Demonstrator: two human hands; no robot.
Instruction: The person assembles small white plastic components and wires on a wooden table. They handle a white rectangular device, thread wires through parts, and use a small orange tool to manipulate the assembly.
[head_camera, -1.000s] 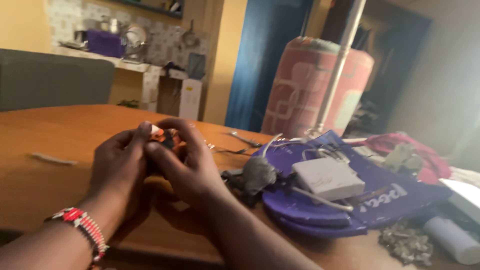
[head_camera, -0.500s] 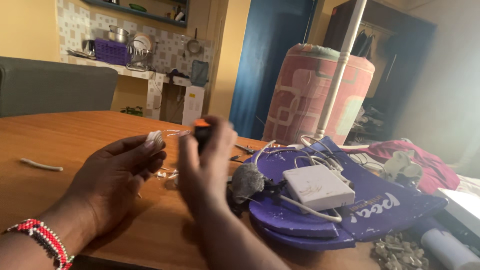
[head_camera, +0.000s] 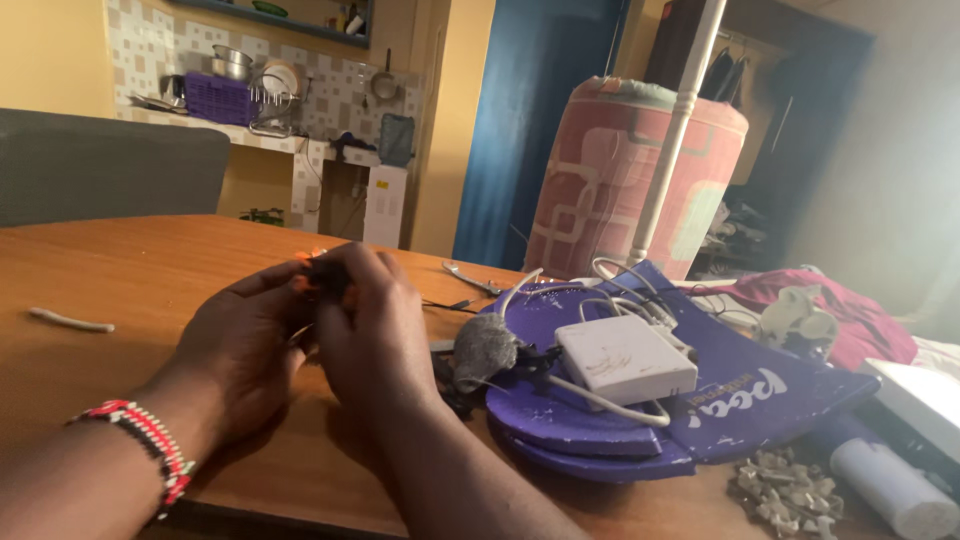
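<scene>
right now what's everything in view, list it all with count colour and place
small tool: one, orange and dark, pinched between both hands
wooden table: one, brown, under everything
white stick piece: one, on the table at left
purple board pieces: several, stacked right of the hands
power adapter: one, white, with cable, on the purple stack
grey lump: one, at the stack's left edge
rolled mattress: one, pink patterned, upright behind the table
white pole: one, in front of the mattress
grey chair: one, far left
beaded bracelet: one, red, white and black, left wrist
left hand: on the tool
right hand: on the tool
</scene>
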